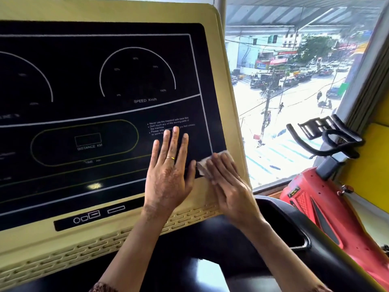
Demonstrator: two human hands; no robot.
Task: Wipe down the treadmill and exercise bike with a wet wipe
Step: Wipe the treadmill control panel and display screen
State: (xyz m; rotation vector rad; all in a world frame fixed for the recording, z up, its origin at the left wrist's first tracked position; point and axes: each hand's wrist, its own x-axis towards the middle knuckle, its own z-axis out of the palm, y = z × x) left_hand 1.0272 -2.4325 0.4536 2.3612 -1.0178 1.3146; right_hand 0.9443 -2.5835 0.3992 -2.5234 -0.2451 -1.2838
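At the lower right corner of the treadmill's black glass display panel (105, 81), where it meets the cream plastic console frame (220, 60), the right hand (229, 186) presses a small white wet wipe (221, 154) flat against the surface. Its fingers (219, 167) lie nearly straight and close together on top of the wipe, pushing down on it rather than curling round it; the wipe shows past the fingertips and along the side nearest the other hand. Just beside it, the left hand (168, 178) rests palm-down on the black panel with its fingers (173, 140) straight and slightly spread, holding nothing, its fingertips reaching the lines of small white safety text. A thin gold ring (170, 158) sits on one left finger. White dial arcs marked "SPEED Km/h" and an oval marked "DISTANCE KM" are printed on the panel. A row of slotted vents (105, 239) runs along the frame's lower edge. Off to the right, well apart from both hands, a red exercise bike (315, 199) with black handlebars (328, 142) stands against a yellow wall beside a large window (294, 81) that overlooks a busy street.
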